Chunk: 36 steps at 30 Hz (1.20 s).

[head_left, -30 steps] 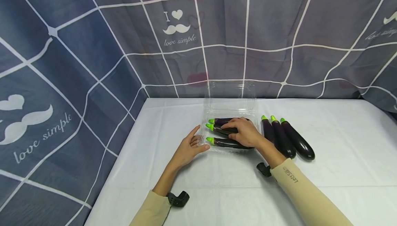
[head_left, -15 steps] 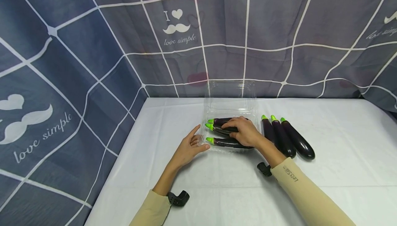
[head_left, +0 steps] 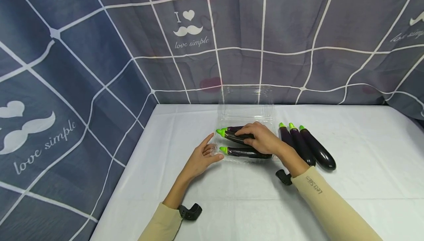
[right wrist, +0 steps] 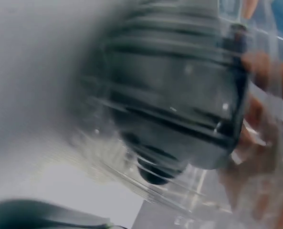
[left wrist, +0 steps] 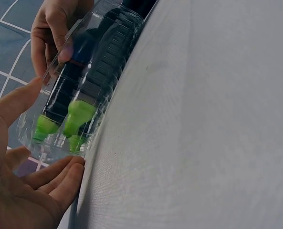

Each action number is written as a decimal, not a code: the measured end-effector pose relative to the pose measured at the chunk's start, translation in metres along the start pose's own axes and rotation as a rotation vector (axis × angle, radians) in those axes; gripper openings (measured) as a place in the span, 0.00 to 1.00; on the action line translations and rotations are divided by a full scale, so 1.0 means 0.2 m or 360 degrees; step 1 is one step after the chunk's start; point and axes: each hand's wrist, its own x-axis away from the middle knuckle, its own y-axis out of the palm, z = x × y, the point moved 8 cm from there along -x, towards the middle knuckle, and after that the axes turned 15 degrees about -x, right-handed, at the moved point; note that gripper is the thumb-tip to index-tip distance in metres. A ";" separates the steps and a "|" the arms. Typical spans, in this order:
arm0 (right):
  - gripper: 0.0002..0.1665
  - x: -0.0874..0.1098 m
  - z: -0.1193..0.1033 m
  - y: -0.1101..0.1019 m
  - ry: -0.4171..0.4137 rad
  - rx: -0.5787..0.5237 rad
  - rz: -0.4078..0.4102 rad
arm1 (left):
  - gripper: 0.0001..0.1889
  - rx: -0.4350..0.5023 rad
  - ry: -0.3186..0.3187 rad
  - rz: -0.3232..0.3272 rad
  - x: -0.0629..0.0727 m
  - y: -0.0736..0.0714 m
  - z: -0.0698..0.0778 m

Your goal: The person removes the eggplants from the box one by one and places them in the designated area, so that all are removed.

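An open clear plastic clamshell box (head_left: pixel 246 114) holds several dark purple eggplants with green caps. Inside it my right hand (head_left: pixel 260 138) grips the middle eggplant (head_left: pixel 232 136), which lies against the back eggplant (head_left: pixel 234 128). The front eggplant (head_left: pixel 245 153) rests along the near side. My left hand (head_left: pixel 198 160) touches the box's left end, thumb and fingers spread and mostly straight. In the left wrist view, green caps (left wrist: pixel 79 117) show through the clear wall beside that hand. The right wrist view is blurred, with a dark rounded eggplant end (right wrist: pixel 179 109) behind plastic.
Right of the box, three more eggplants (head_left: pixel 318 149) lie side by side on the white tablecloth (head_left: pixel 371 152). The raised lid leans near the grey checked curtain (head_left: pixel 291 31) at the back. Another curtain (head_left: pixel 76 97) hangs on the left.
My right hand and the middle eggplant have shifted slightly left and away from me, bringing its cap over the back eggplant's cap. The left hand has stayed in place.
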 end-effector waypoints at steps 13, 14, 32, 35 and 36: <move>0.22 0.01 0.08 0.02 0.0128 -0.0320 -0.0210 | 0.46 0.0008 -0.0020 0.0038 -0.08 0.04 -0.17; 0.22 0.01 0.09 0.02 0.0141 -0.0342 -0.0211 | 0.46 0.0008 -0.0013 0.0046 -0.08 0.04 -0.17; 0.21 0.01 0.08 0.01 0.0100 -0.0442 -0.0131 | 0.45 0.0005 0.0038 0.0021 -0.04 0.03 -0.10; 0.21 0.02 0.08 0.00 0.0114 -0.0460 -0.0102 | 0.45 0.0009 0.0026 -0.0019 -0.02 0.02 -0.02; 0.21 0.02 0.07 0.00 0.0107 -0.0463 -0.0091 | 0.45 0.0007 0.0021 -0.0032 -0.01 0.01 0.00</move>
